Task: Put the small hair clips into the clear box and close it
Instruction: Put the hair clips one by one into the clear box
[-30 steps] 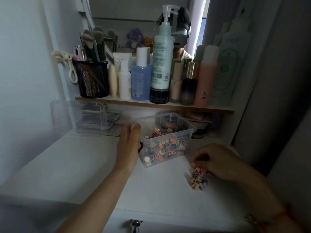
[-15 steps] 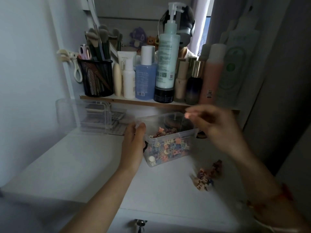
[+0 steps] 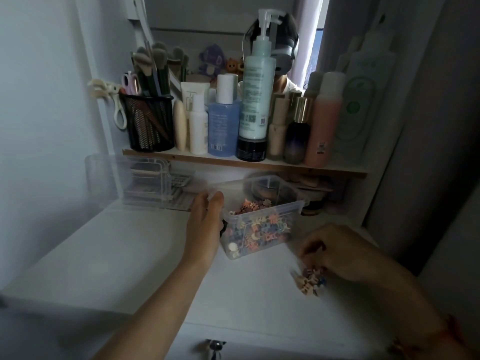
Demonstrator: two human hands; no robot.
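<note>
A clear plastic box (image 3: 293, 207) stands open on the white tabletop, about half full of small coloured hair clips (image 3: 257, 229). My left hand (image 3: 206, 224) grips the box's left end, thumb over the rim. A small heap of loose hair clips (image 3: 310, 280) lies on the table to the right front of the box. My right hand (image 3: 337, 253) is down on that heap, fingers curled over its upper edge, pinching at the clips. No lid on the box is visible.
A wooden shelf (image 3: 244, 163) just above and behind the box carries bottles, tubes and a black mesh cup of brushes (image 3: 148, 123). Clear organisers (image 3: 145, 180) stand at the back left. A drawer knob (image 3: 214, 345) shows below the table's front edge (image 3: 233, 326).
My right hand was over the box half a second ago and has dropped back to the loose heap on the table. My left hand stays on the box.
</note>
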